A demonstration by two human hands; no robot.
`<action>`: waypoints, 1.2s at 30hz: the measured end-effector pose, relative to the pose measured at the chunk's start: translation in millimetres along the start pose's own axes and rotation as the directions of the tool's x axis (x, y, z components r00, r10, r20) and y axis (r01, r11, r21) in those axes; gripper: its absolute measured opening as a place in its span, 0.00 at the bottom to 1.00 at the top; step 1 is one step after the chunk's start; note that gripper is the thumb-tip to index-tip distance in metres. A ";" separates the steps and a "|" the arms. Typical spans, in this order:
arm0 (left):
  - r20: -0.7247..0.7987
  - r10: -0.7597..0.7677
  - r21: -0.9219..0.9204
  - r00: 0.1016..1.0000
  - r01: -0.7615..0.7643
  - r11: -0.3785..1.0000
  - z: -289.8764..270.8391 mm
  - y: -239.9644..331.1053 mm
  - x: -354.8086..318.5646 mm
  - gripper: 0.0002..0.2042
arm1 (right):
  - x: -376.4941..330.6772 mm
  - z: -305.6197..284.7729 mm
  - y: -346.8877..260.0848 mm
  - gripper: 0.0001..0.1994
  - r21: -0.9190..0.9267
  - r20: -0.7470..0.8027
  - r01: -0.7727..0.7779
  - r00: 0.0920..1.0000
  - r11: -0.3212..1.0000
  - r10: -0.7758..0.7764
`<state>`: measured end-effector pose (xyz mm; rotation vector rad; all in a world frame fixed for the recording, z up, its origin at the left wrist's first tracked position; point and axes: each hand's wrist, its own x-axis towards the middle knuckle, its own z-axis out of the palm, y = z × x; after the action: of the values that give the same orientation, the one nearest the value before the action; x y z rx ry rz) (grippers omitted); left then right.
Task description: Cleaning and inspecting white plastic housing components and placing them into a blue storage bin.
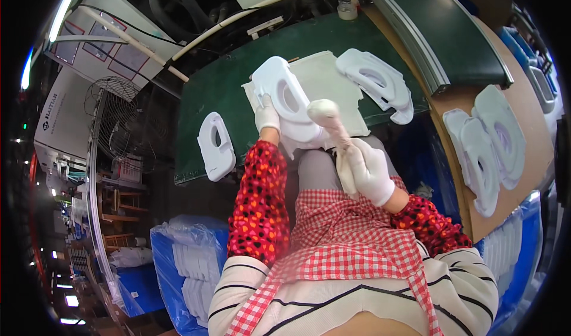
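My left hand (pixel 267 115), in a white glove, grips the left edge of a white plastic part (pixel 275 74) with an oval hole. The part lies tilted over a pale cloth (pixel 333 80) on the green table, its near end close to my lap. In my gloved right hand (pixel 370 172) is a cloth-wrapped stick (pixel 325 113) with a rounded, padded head. My fingers are closed round its lower end, where loose cloth hangs down. The padded head is raised beside the right edge of the part; whether they touch I cannot tell.
Similar white parts lie on the green table (pixel 196 92), one at the left (pixel 208 148) and some at the right (pixel 377 83). Several more rest on a brown board (pixel 535 151). A blue, plastic-lined bin (pixel 163 258) of white parts stands at lower left. A raised green conveyor (pixel 452 33) borders the right.
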<state>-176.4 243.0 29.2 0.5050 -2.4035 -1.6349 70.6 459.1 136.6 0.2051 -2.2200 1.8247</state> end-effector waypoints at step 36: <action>0.592 -0.052 -0.567 0.804 0.461 0.682 -16.5 38.5 -105.5 0.12 | 29.1 5.1 9.9 0.20 0.164 0.132 -0.299 0.951 0.940 0.279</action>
<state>-79.9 281.9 74.5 0.2808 -1.7737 -2.9571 39.5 457.7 134.7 0.0080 -2.2516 2.2240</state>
